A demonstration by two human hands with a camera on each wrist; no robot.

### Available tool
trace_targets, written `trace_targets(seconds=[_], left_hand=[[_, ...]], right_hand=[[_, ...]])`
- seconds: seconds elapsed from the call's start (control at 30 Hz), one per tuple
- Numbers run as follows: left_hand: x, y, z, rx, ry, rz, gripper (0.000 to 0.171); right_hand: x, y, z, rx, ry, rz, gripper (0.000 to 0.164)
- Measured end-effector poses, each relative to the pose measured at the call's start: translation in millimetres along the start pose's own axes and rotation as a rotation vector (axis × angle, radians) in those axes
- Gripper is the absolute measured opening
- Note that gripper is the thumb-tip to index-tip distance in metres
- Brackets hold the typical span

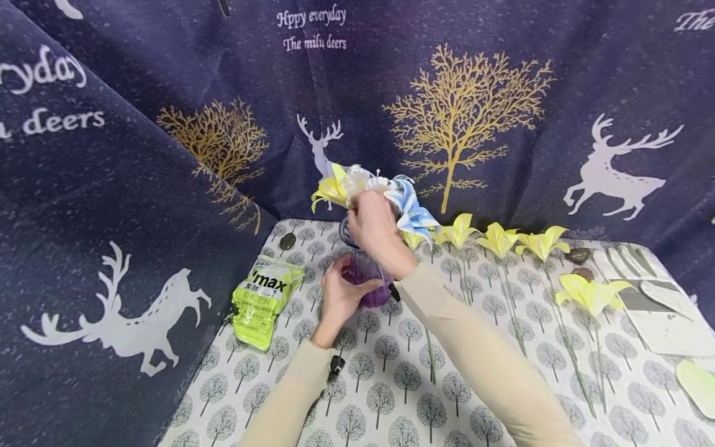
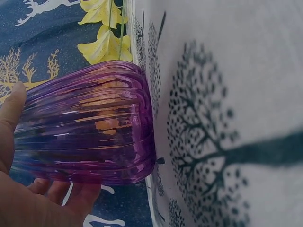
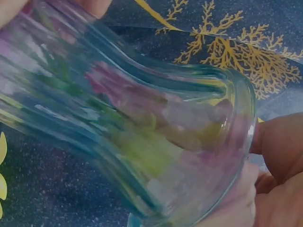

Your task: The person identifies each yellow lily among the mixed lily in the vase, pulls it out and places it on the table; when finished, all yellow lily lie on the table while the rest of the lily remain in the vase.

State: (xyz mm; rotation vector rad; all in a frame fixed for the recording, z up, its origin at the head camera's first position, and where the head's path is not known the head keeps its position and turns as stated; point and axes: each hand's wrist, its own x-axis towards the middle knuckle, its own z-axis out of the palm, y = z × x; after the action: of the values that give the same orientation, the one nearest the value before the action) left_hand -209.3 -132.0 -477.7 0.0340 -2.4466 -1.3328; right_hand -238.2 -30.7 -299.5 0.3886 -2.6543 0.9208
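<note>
A ribbed glass vase (image 1: 373, 297), purple below and bluish towards its flared mouth, stands on the tablecloth. My left hand (image 1: 342, 290) grips its lower body, thumb and fingers around opposite sides in the left wrist view. At the mouth, my right hand (image 1: 375, 225) has curled fingers among the flower heads and appears to pinch a flower; the exact grip is partly hidden. A yellow lily (image 1: 332, 188), white flowers (image 1: 360, 180) and a blue lily (image 1: 412, 210) spread around that hand. Through the glass (image 3: 118, 118), blurred green stems and pink and yellow colours show.
Several yellow lilies (image 1: 499, 239) with long stems lie on the right of the tree-print tablecloth (image 1: 385, 397). A green-yellow bag (image 1: 262, 304) and a dark stone (image 1: 287, 241) are at left. Grey-and-white flat items (image 1: 659, 304) lie far right. Dark printed curtains (image 1: 357, 81) hang behind.
</note>
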Motion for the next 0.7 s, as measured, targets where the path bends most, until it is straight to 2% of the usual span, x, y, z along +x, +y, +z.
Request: trace_targets(seconds=[0.23, 0.47, 0.6, 0.7], left_hand=[[-1.4, 1.5, 0.8, -0.023, -0.009, -0.038, 0.087], [-1.6, -0.3, 1.0, -0.021, -0.012, -0.029, 0.083], [0.0, -0.9, 0.3, -0.021, -0.007, -0.001, 0.077], [0.7, -0.1, -0.8, -0.027, -0.011, 0.004, 0.076]], right_hand=[[2.4, -1.9, 7.7, -0.041, -0.01, -0.052, 0.016], [-3.7, 0.5, 10.9, 0.052, 0.01, -0.061, 0.012], [-8.5, 2.0, 7.6, 0.074, 0.006, -0.128, 0.013], [-11.2, 1.8, 4.8, 0.106, -0.038, -0.164, 0.015]])
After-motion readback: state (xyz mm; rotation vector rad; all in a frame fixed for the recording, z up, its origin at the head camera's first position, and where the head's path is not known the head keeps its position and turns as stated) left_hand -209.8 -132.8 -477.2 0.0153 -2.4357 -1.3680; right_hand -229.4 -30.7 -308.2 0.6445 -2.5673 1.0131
